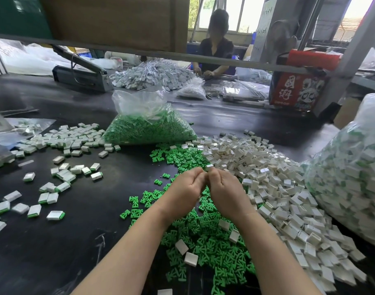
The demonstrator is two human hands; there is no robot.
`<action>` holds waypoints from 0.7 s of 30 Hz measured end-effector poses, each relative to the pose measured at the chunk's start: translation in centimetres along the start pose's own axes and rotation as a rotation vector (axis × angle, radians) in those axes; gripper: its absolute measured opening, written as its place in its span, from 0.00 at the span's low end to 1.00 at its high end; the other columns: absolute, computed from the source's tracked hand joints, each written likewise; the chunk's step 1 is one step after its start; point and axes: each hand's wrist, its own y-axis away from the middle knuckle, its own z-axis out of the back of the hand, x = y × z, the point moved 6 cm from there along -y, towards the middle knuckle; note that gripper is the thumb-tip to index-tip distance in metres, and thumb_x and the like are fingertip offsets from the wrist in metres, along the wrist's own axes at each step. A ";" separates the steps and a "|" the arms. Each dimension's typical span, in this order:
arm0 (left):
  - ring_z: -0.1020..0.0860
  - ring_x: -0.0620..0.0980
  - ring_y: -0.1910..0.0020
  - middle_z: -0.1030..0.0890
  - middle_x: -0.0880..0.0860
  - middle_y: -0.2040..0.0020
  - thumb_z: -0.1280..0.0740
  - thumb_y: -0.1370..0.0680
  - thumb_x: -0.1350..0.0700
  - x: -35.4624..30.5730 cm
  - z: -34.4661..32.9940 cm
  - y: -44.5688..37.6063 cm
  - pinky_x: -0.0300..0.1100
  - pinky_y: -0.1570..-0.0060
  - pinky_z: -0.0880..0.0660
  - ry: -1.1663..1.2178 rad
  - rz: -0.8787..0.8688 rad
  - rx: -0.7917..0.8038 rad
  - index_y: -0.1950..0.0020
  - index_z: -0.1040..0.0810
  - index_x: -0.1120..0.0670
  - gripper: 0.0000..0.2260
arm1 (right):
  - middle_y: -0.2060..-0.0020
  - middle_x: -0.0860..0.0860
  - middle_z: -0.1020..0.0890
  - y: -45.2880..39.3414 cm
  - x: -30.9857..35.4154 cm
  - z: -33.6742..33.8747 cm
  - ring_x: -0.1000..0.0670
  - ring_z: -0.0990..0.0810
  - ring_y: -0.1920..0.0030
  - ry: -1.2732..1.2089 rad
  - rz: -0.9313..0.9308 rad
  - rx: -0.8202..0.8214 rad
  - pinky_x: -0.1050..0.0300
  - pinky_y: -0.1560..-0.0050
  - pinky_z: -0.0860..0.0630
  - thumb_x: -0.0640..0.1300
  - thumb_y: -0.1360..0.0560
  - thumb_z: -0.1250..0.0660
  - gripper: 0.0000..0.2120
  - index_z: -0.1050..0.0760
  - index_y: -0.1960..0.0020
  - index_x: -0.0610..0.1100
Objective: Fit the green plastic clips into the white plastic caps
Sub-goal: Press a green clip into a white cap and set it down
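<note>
My left hand [185, 186] and my right hand [223, 188] meet fingertip to fingertip over the black table. Between the fingertips they pinch one white cap [209, 167]; whether a green clip is in it is hidden by the fingers. Under my forearms lies a loose heap of green clips [203, 237]. A big heap of white caps [278, 188] spreads to the right. Finished caps with green edges [61, 184] lie scattered on the left.
A clear bag full of green clips [148, 126] stands behind the heaps. A large bag of assembled parts [352, 179] fills the right edge. Across the table [101, 209] a person [214, 45] works by grey parts; a red carton [297, 90] stands at the back right.
</note>
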 end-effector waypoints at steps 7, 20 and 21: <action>0.20 0.54 0.53 0.18 0.55 0.54 0.45 0.15 0.55 -0.8 0.0 0.1 0.56 0.48 0.24 -0.008 0.014 -0.009 0.48 0.23 0.58 0.12 | 0.73 0.55 0.29 0.1 0.5 -0.2 0.57 0.32 0.70 0.039 0.067 -0.040 0.59 0.68 0.37 0.48 0.16 0.49 0.23 0.36 0.71 0.51; 0.23 0.39 0.60 0.20 0.41 0.64 0.44 0.15 0.58 -0.1 0.9 0.3 0.34 0.55 0.26 0.255 0.071 0.070 0.54 0.25 0.56 0.11 | 0.73 0.52 0.29 -0.3 0.2 -0.8 0.52 0.32 0.71 -0.201 0.023 0.061 0.53 0.67 0.37 0.48 0.16 0.51 0.23 0.32 0.67 0.45; 0.23 0.36 0.61 0.21 0.39 0.65 0.43 0.15 0.58 -0.1 1.1 0.4 0.30 0.56 0.27 0.309 0.082 0.082 0.55 0.25 0.54 0.11 | 0.74 0.52 0.29 -0.3 0.1 -0.9 0.53 0.33 0.72 -0.317 -0.011 0.097 0.55 0.68 0.37 0.47 0.16 0.51 0.23 0.30 0.65 0.41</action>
